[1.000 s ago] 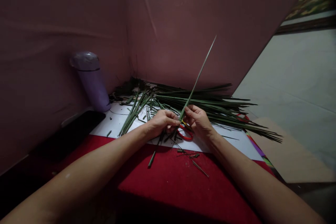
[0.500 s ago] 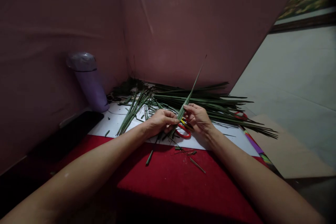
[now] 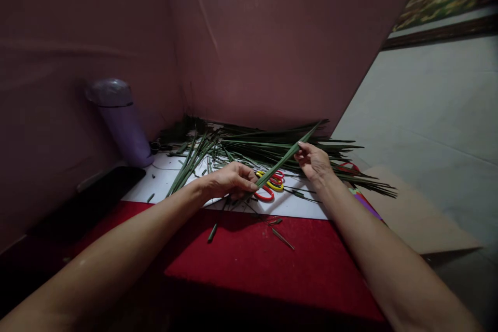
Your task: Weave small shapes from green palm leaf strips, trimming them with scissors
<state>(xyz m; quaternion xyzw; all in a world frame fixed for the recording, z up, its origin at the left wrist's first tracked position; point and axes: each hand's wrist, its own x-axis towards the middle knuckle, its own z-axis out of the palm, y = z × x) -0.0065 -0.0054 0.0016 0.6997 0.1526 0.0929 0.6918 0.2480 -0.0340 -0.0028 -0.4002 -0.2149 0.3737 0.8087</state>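
A long green leaf blade point(image 3: 278, 165) stretches slantwise between my two hands. My left hand point(image 3: 236, 179) pinches its lower end between thumb and fingers. Farther up, near the pointed tip, my right hand point(image 3: 314, 160) grips the same leaf with thumb and fingertips. Beneath the leaf lie scissors with red and yellow handles point(image 3: 277, 182), their blades hidden. Behind my hands a big heap of long dark green leaves point(image 3: 330, 151) spreads to the right. A smaller bundle of leaves point(image 3: 192, 163) rests left of my left hand.
A purple tumbler point(image 3: 126, 129) with a plastic-wrapped top stands at the left, beside a black flat object point(image 3: 112, 179). Leaf scraps point(image 3: 283, 238) lie on the red cloth point(image 3: 241, 264) and the white sheet point(image 3: 163, 175). Cardboard point(image 3: 416, 212) is at the right; pink walls rise behind.
My right hand has slid up and right along the leaf, toward its tip. The leaf now leans lower to the right. My left hand still pinches the lower end; the view has shifted slightly.
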